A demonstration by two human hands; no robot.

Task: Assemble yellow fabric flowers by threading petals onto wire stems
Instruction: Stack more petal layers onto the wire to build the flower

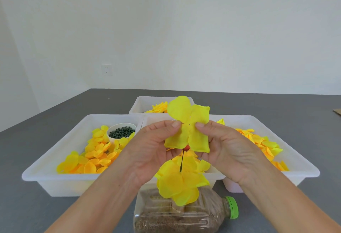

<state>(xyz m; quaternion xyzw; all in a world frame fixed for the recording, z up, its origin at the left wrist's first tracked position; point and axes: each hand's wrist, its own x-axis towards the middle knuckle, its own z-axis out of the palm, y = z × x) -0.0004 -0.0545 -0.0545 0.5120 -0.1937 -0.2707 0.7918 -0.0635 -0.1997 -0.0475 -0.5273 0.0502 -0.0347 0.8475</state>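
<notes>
A sand-filled bottle (177, 216) is propping the flower (181, 182) and stem (182, 162) while I am pinching a petal piece (188, 127) with left hand (153, 151) and right hand (227, 151), centring its hole above the wire.

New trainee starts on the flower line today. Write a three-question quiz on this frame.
1. True or false: both hands pinch the four-lobed petal piece.
2. Where does the white cup of dark green parts stand? A) in the left tray B) in the far tray C) on the bare table
3. Fill in: the plastic bottle lying on its side has a ____ cap.

Key
1. True: the left hand and the right hand each pinch it near its centre.
2. A, the left tray.
3. Green.
</notes>
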